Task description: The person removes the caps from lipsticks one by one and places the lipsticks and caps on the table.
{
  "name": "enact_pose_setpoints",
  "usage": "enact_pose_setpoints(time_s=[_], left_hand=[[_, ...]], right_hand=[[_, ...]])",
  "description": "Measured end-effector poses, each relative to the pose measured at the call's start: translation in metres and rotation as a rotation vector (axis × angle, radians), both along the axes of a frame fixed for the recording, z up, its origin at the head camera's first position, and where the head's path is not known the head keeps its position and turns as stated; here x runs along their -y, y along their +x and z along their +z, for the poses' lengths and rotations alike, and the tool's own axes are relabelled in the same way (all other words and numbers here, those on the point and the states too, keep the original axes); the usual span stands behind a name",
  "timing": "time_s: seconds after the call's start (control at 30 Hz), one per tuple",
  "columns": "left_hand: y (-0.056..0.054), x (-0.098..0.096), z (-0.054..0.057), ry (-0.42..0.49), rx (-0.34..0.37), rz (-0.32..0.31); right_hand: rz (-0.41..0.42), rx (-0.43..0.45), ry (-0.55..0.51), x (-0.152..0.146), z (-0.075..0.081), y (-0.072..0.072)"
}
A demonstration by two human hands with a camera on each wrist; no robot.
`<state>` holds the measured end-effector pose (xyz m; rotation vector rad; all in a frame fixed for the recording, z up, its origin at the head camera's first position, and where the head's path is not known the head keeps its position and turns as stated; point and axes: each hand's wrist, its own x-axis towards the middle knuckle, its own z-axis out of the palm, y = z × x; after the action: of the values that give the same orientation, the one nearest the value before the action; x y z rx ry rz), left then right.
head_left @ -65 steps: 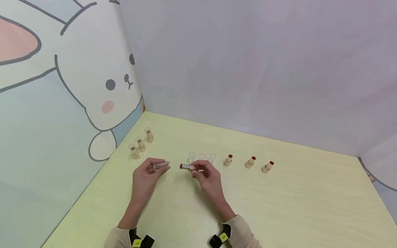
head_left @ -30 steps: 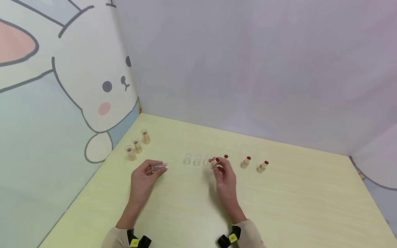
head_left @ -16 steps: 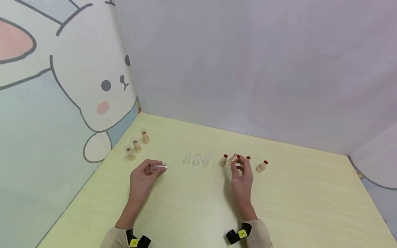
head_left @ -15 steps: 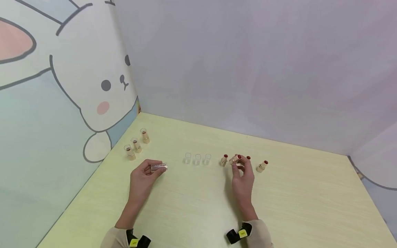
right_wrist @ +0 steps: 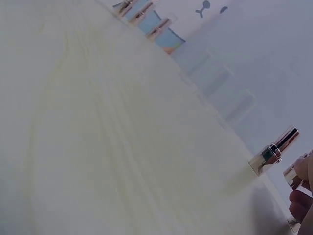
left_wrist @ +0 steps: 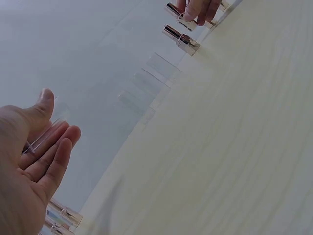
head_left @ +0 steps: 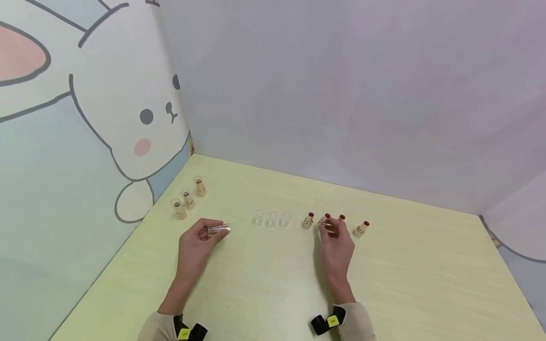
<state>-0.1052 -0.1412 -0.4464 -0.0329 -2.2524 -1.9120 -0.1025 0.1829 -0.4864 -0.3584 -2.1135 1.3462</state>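
My left hand [head_left: 194,248] holds a clear lipstick cap [head_left: 219,229] on its side, raised over the table, between thumb and fingers. My right hand [head_left: 338,246] pinches an uncapped lipstick [head_left: 325,219], a gold base with a dark red top. That lipstick is low over the table, between one standing uncapped lipstick [head_left: 308,220] on its left and another lipstick [head_left: 341,218] on its right, which the fingers partly hide. In the right wrist view the held lipstick [right_wrist: 293,174] is mostly cut off by the frame edge.
Three clear caps stand in a row, the middle cap [head_left: 272,219] among them. A further uncapped lipstick [head_left: 361,229] stands at the row's right end. Three capped lipsticks, one the nearest capped lipstick [head_left: 179,209], stand near the rabbit-printed left wall. A pale wall [head_left: 341,94] rises behind the table.
My right hand has carried the uncapped lipstick from opposite the left hand rightward into the row, turning it upright and lowering it. My left hand stays nearly still with the cap.
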Motion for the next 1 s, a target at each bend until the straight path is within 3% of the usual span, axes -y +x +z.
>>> enact_pose_setpoints(time_s=[0.37, 1.0], left_hand=[[0.0012, -0.0028, 0.0004, 0.0, 0.013, -0.012], [0.0047, -0.0091, -0.0021, -0.053, 0.027, -0.041]], right_hand=[[-0.053, 0.145, 0.083, -0.0003, -0.0047, -0.0017], [-0.065, 0.177, 0.13, -0.0031, -0.0064, -0.0016]])
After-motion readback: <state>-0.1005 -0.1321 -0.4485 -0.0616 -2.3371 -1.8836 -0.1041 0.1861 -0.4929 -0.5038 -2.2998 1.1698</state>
